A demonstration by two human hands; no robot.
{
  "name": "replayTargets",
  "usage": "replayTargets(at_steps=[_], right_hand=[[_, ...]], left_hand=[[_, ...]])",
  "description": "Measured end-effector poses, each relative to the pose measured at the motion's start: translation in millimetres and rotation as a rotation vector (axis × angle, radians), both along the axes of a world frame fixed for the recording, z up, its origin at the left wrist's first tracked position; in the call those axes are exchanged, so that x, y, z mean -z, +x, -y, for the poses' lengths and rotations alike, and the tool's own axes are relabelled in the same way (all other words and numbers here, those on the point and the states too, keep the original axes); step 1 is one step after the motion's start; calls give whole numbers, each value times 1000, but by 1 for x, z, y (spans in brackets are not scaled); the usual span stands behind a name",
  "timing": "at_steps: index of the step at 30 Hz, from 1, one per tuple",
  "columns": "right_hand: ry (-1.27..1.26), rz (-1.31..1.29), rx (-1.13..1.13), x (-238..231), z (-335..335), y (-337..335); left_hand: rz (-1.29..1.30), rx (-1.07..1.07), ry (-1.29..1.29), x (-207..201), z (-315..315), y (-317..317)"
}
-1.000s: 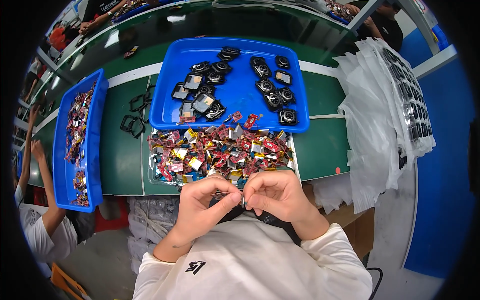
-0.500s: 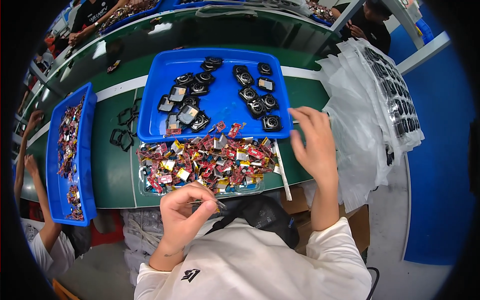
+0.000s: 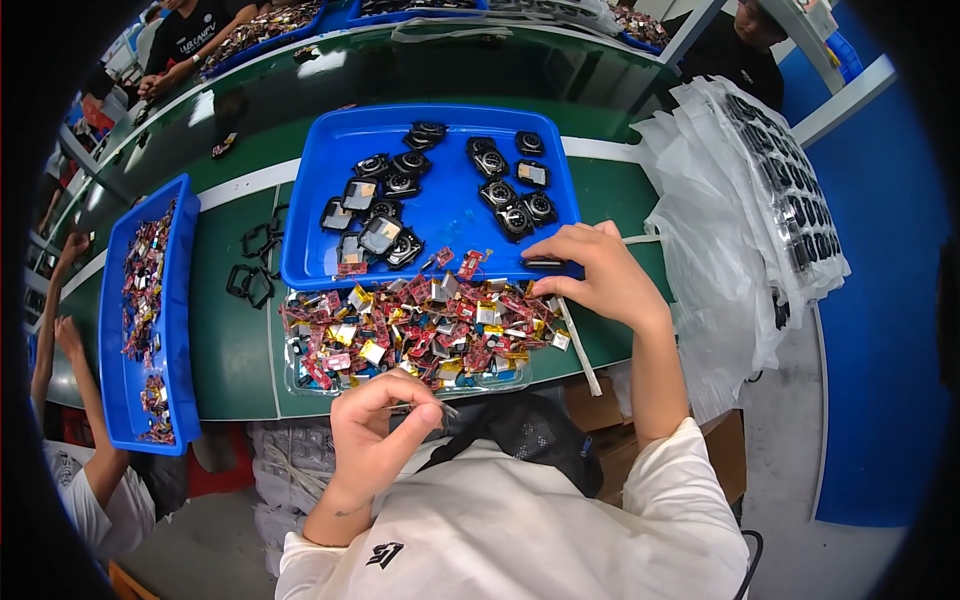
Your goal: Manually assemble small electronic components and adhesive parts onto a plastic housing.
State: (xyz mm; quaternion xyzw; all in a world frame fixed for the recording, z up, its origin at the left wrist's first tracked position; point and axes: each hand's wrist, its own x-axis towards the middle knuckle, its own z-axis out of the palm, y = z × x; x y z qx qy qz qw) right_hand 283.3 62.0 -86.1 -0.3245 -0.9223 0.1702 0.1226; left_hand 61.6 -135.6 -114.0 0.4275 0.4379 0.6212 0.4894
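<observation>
My right hand [image 3: 603, 272] pinches a black watch case [image 3: 543, 264] between thumb and fingers, over the near right corner of a blue tray [image 3: 440, 117]. The case is turned edge-on. In that tray lie several other black watch cases [image 3: 402, 186], some showing round backs and some pale inner faces. My left hand [image 3: 385, 430] is closed in front of my chest, pinching a thin, silvery, pointed piece [image 3: 448, 410] whose kind I cannot make out. Between my hands and the tray, a clear plastic tray [image 3: 300, 387] is heaped with red circuit boards and small batteries [image 3: 420, 330].
A second blue tray [image 3: 180, 400] with similar parts stands at left, beside another person's hands [image 3: 70, 335]. Black frames [image 3: 250, 285] lie on the green table [image 3: 225, 350]. Stacked plastic sheets with black cases [image 3: 790, 180] rise at right. More people work across the table.
My right hand has moved left and closed on the watch case at the tray's near right corner, tipping it up on edge. My left hand has stayed nearly in place.
</observation>
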Motion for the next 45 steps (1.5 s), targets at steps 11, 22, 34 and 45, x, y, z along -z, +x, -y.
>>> replayTargets(at_steps=[11,22,34,45], right_hand=[[-657,-968,252,2,57,-32],[-902,-1044,132,8,99,-59],[-787,-954,71,14,104,-58],[-748,-926,74,16,106,-58]], left_hand=[[-223,-176,65,-24,-29,7],[-501,-347,210,-21,-42,20],[-594,-349,161,-26,-41,23],[-591,-349,123,-26,-40,22]])
